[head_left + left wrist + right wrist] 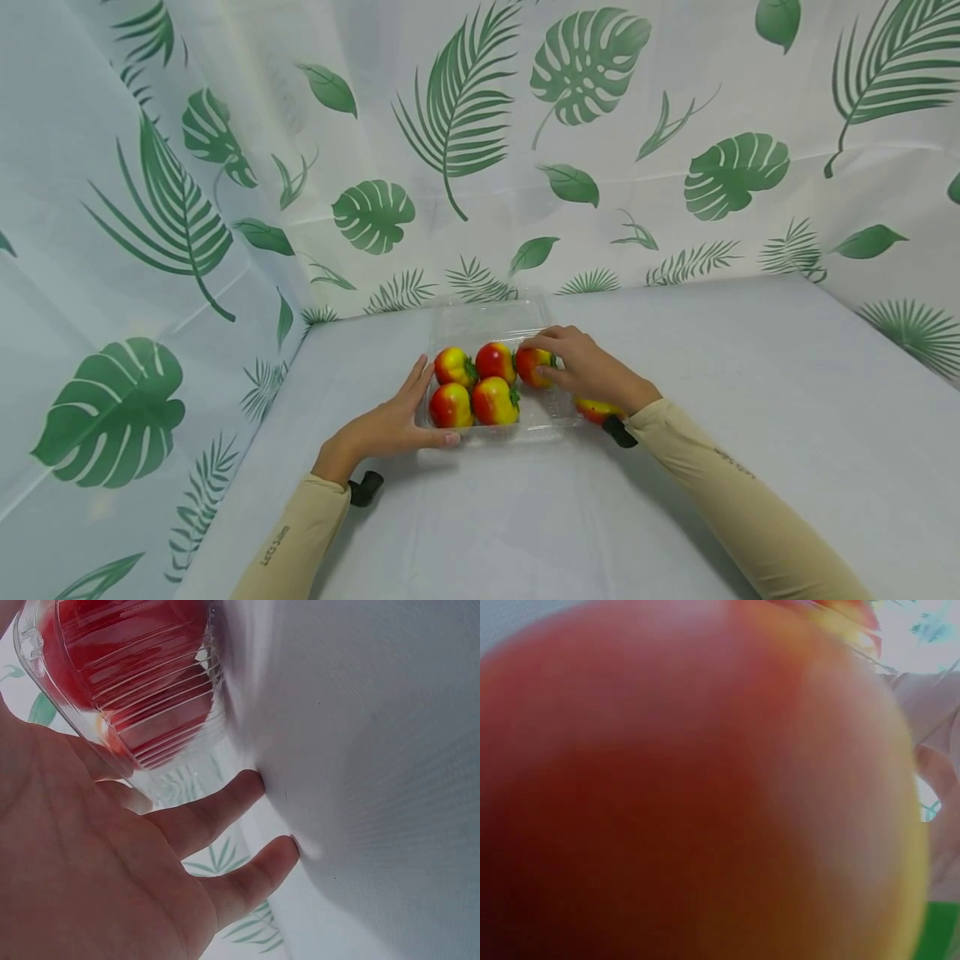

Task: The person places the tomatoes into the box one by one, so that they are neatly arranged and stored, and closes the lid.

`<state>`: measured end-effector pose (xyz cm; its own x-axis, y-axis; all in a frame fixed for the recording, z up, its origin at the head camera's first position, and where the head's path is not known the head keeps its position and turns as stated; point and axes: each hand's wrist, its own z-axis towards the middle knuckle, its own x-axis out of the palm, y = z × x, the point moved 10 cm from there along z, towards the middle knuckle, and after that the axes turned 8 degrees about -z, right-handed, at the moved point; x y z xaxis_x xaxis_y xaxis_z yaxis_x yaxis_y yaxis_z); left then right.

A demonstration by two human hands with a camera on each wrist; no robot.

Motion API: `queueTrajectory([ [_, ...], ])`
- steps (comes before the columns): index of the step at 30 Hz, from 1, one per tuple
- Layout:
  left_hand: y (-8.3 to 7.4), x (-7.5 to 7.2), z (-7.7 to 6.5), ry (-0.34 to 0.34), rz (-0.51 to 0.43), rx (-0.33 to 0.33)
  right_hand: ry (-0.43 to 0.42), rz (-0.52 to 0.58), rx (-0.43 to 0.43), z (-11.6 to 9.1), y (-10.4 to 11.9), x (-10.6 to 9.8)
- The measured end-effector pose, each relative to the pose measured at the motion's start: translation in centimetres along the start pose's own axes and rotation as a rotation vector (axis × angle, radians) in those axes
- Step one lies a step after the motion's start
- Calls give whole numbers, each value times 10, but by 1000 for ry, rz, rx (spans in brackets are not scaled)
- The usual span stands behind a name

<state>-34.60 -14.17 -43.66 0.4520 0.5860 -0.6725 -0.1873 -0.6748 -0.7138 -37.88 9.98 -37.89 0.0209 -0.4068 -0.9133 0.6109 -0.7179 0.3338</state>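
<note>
A clear plastic box (543,411) holds several glossy red-and-yellow fruits (452,406) with green leafy tops, set in two rows. My right hand (588,364) grips another such fruit (529,367) at the box's back right, thumb in front and fingers over the top. At the box's left end my left hand (386,427) rests with fingers straight, its thumb along the front edge. In the left wrist view, the left hand's spread fingers (214,814) lie beside the ribbed box wall (154,697).
Another red-and-yellow fruit (597,410) lies right of the box, partly under my right wrist; a blurred fruit (690,795) fills most of the right wrist view. The box's transparent lid (491,315) stands open toward the leaf-printed curtain (480,242). A white cloth (525,517) covers the table.
</note>
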Motion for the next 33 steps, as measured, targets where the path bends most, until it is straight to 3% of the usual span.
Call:
queueTrajectory([
  [15, 2, 0, 1, -2, 10, 5, -25, 2, -10, 0, 3, -2],
  [33, 2, 1, 2, -6, 0, 3, 29, 30, 96, -1, -9, 1],
])
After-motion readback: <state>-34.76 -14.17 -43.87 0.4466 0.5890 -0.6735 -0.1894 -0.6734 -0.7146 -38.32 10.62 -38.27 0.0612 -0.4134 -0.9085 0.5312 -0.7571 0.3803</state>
